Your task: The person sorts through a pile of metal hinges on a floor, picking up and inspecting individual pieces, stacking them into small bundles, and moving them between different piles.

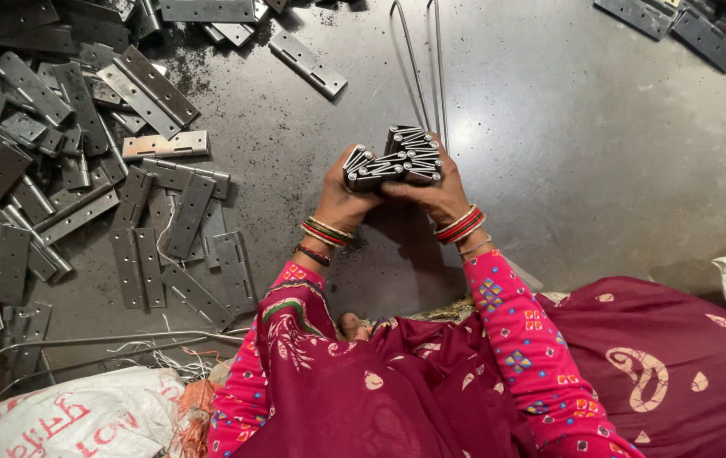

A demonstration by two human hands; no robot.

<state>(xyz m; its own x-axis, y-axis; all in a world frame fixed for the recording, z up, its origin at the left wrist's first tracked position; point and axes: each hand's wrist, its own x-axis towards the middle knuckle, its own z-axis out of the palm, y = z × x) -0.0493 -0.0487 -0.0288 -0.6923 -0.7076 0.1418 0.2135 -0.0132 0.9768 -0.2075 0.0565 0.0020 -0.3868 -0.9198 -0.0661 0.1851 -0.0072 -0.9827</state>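
On the dark floor at the left lies a heap of loose hinges (pixel 83 170). In the middle, above the lap, the left hand (pixel 341 199) and right hand (pixel 435 195) both grasp a stack of hinges (pixel 395 157), fingers curled tight around its sides. Long wire rods (pixel 422 59) lie just beyond, more hinges (pixel 685 25) far right

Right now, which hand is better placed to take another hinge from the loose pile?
Probably the left hand: the loose hinges lie spread on its side. The right hand sits farther from them, and both hands grip the hinge bundle.
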